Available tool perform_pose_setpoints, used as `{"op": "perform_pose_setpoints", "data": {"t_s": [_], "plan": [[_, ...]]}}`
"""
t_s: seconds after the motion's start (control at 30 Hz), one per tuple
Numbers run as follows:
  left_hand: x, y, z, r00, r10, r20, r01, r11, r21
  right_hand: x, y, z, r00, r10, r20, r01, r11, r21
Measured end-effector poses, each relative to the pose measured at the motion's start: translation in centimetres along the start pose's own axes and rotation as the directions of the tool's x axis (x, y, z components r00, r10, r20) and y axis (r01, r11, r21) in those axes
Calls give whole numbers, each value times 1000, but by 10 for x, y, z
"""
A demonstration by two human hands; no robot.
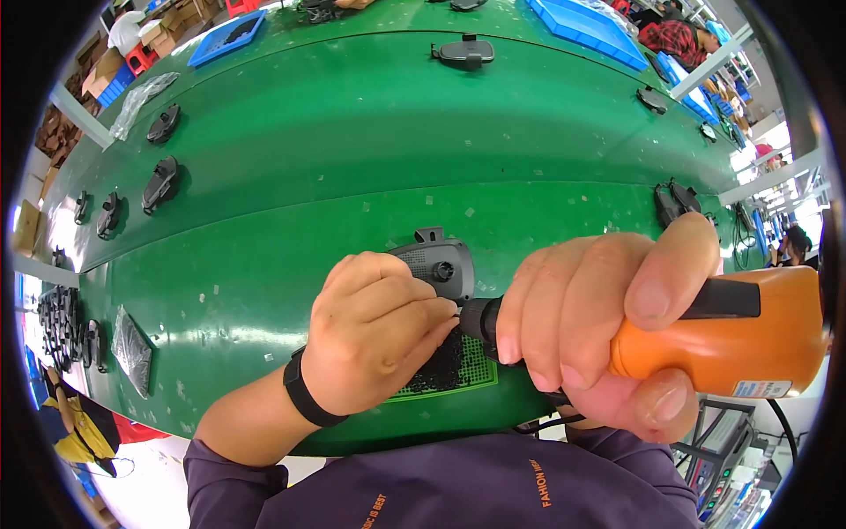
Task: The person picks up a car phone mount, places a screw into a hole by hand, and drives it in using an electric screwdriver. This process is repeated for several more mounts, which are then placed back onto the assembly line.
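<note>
My right hand [599,326] is wrapped around an orange electric screwdriver [727,331], whose black nose points left. At that nose, the closed fingertips of my left hand [374,331] pinch together; whatever is between them is too small or hidden to name. Just beyond my left hand lies a dark grey plastic phone holder [448,266] with a round black knob on its back and a perforated patch, partly covered by my fingers. Beneath both hands sits a green mesh tray [480,363] with a heap of small black parts [438,368], partly hidden by my left hand.
More phone holders lie about the green table [291,141], one at the far middle [467,53], others left [161,183] and right [675,203]. A plastic bag [132,351] rests at the left. Blue trays [586,33] stand at the back; a person [677,40] sits far right.
</note>
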State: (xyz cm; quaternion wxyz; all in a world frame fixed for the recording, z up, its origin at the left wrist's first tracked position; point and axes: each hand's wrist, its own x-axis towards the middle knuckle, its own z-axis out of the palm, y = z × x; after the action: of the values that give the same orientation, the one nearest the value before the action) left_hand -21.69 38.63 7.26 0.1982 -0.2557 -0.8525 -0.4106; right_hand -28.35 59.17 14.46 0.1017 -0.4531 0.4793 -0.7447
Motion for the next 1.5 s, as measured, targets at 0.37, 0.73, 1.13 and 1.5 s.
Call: {"op": "perform_pose_setpoints", "data": {"t_s": [0.37, 0.73, 1.13, 1.5], "plan": [[-5, -11, -9, 897, -360, 257, 357, 932, 59, -21, 19, 2, 936, 178, -303, -211, 974, -81], [-10, -14, -10, 896, -342, 284, 327, 940, 100, -23, 32, 8, 912, 225, -343, -255, 966, -45], [-14, -19, -9, 929, -254, 269, 229, 966, 119, -26, 32, 7, 925, 227, -306, -217, 974, 67], [1, 2, -20, 959, -237, 158, 222, 969, 108, 7, -4, 7, 948, 90, -305, -124, 988, -93]]}}
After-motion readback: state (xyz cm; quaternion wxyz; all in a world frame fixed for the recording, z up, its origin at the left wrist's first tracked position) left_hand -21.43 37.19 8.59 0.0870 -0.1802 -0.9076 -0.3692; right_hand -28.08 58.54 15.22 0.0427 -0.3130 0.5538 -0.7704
